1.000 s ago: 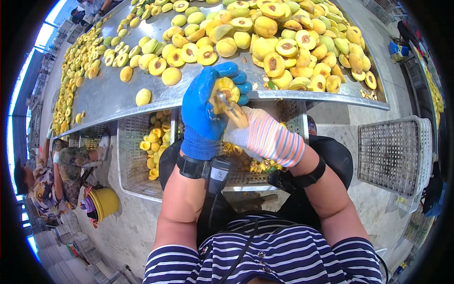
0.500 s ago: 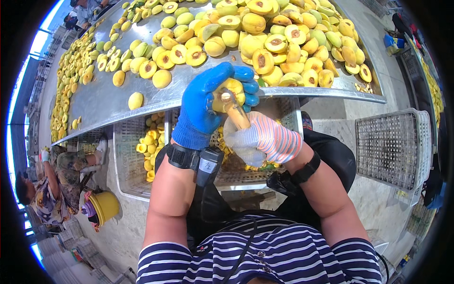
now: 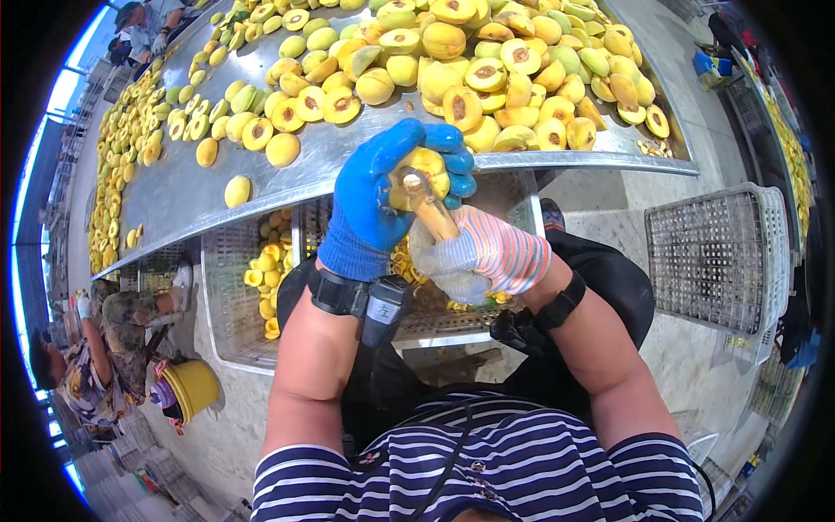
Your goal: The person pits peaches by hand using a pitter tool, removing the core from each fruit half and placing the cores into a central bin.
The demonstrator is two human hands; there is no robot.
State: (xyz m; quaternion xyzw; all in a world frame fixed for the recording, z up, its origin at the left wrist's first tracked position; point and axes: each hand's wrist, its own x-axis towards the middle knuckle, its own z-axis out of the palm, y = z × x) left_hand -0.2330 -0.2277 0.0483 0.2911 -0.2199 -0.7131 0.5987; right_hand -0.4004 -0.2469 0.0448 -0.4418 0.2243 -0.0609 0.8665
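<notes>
My left hand (image 3: 370, 196), in a blue rubber-coated glove, is closed around a yellow peach (image 3: 431, 163), apparently a half. In a striped knit glove with a grey palm, my right hand (image 3: 489, 258) grips the wooden handle (image 3: 435, 219) of a small pitting tool. The tool's end is against the peach; its working tip is hidden there. Both hands are just off the near edge of a metal table (image 3: 287, 187), above crates. Heaped on that table are halved yellow peaches (image 3: 461, 106), several with brown pits or pit hollows showing.
Below the table edge, a plastic crate (image 3: 228, 335) holds peach halves; another crate (image 3: 461, 326) lies beneath my hands. To the right stand stacked white crates (image 3: 715, 261). At the left, a person (image 3: 91, 348) sits near a yellow bucket (image 3: 193, 387). Another person (image 3: 148, 26) is at the far left.
My view has shifted slightly, so the table and crates appear a little to the left. Both hands keep the same grip on the peach and the tool.
</notes>
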